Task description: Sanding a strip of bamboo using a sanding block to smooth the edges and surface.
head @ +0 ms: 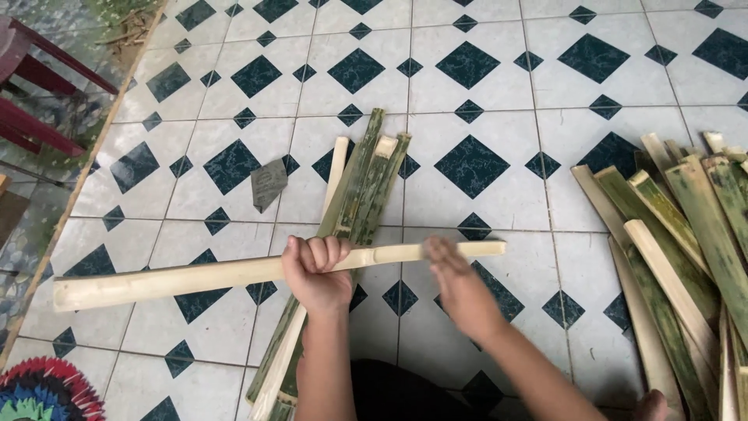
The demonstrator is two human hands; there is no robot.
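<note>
The floor (499, 156) is made of white tiles with dark blue-green diamonds on them.

A long pale bamboo strip (179, 277) lies sideways across the middle, running from 9 o'clock toward 3 o'clock. It looks stiff and hard, and fairly light for its length. Its skin looks smooth, so it could slip, and the cut edges may be sharp. A good place to hold it is near the middle, where it balances.

The left hand (315, 273) is wrapped tight around the strip near its middle, with the fingers curled over the top. The right hand (460, 284) is blurry. It sits on the strip near its right end, but I cannot tell if it grips or just rubs.

Under the strip, a small bundle of green bamboo strips (362, 187) points toward 12 o'clock. A bigger pile of bamboo strips (678, 242) lies at 3 o'clock.

A small grey square sheet (268, 183) lies flat on the tiles at 11 o'clock. A dark red chair (31, 86) stands at 10 o'clock. A colourful woven thing (43, 390) peeks in at 8 o'clock.
</note>
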